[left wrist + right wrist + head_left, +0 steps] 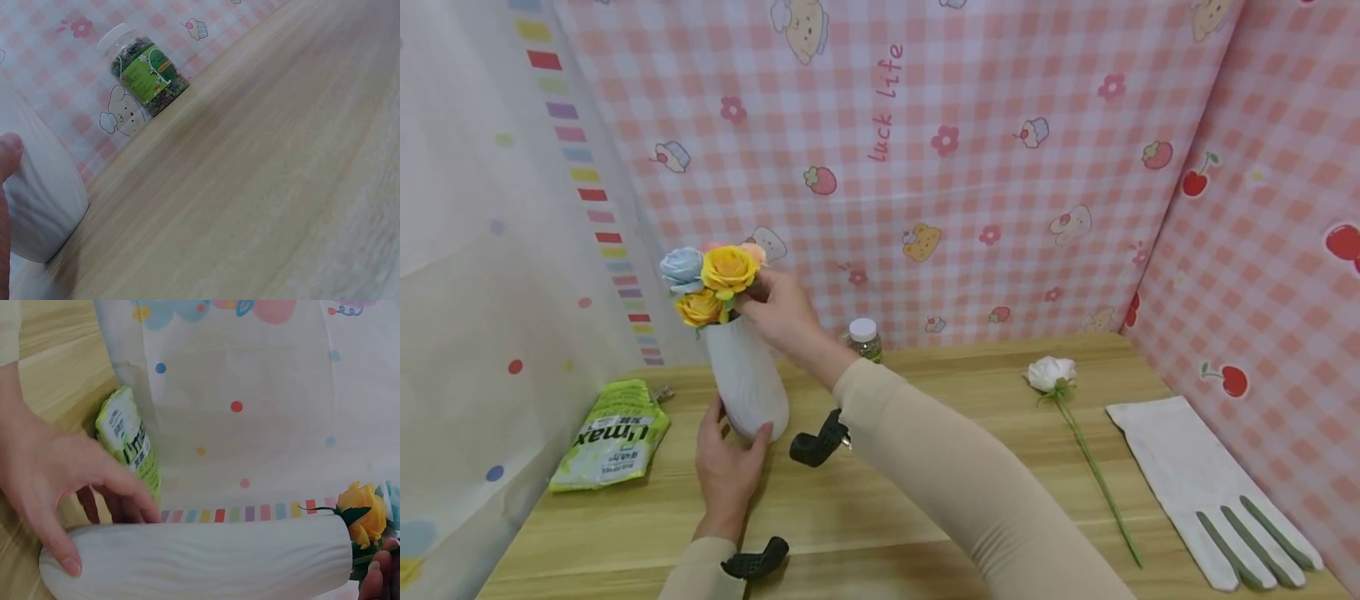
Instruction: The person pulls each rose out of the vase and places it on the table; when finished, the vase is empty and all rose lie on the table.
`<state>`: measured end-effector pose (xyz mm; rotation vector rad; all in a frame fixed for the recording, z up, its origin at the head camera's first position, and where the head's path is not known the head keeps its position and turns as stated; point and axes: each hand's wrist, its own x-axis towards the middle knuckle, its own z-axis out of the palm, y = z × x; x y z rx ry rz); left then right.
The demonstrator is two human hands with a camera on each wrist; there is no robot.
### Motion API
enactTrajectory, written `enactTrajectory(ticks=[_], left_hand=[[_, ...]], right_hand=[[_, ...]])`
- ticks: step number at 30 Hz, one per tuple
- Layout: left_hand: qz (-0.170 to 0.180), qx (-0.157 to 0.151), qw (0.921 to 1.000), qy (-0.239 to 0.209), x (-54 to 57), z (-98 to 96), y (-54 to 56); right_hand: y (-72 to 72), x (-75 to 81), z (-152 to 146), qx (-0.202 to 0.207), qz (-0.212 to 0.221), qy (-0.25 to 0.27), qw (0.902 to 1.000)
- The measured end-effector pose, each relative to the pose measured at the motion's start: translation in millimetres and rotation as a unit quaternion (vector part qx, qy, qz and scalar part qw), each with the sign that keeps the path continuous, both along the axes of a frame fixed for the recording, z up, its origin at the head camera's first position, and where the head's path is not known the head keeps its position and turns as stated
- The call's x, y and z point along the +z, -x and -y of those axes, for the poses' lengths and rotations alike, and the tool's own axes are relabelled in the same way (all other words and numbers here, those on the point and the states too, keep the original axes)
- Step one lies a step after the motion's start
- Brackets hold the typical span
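Note:
A white ribbed vase [748, 383] leans a little to the left on the wooden table. My left hand [726, 462] holds it low down, thumb on one side and fingers on the other. Up at the vase's mouth, my right hand [786, 312] pinches a rose stem just under the blooms; in the right wrist view its fingertips [374, 567] are close to green leaves. The bunch has a large yellow rose [730, 268], a lower yellow rose [698, 307], a light blue rose [682, 268] and a peach bloom partly hidden behind. Their lower stems are hidden inside the vase.
Left of the vase lies a green and white bag [613, 437]. A white-lidded jar [147, 72] with a green label stands behind, by the checked backdrop. To the right are a white rose [1051, 373] on a long stem and a white glove [1187, 467] with grey-green stripes.

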<state>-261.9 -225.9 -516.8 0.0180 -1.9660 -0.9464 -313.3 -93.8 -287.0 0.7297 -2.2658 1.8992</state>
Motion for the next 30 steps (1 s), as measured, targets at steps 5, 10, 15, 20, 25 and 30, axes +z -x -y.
enactTrajectory(ticks=[5, 10, 15, 20, 25, 30], left_hand=[[0.0, -0.002, 1.0, -0.003, -0.5, -0.6, -1.9], [-0.009, -0.003, 1.0, 0.001, -0.6, 0.9, -1.8], [-0.017, -0.002, 0.9998, 0.004, -1.1, 2.4, -0.4], [-0.001, -0.006, 1.0, -0.001, -2.7, 1.5, 0.2], [0.024, -0.01, 0.9996, -0.008, -2.7, -0.2, 0.9], [0.022, -0.007, 0.9997, 0.004, 0.0, -0.3, 2.1]], right_hand=[[0.3, -6.5, 1, -0.025, -0.031, -0.058, 0.9975], [0.2, -11.8, 2, -0.038, -0.082, -0.108, 0.99], [0.0, -15.1, 2, -0.033, -0.1, -0.116, 0.9876], [1.1, -15.2, 3, -0.02, -0.102, -0.116, 0.9877], [0.6, -7.5, 0, -0.021, -0.139, -0.091, 0.9859], [1.4, 0.4, -5, -0.025, -0.155, -0.061, 0.9858]])
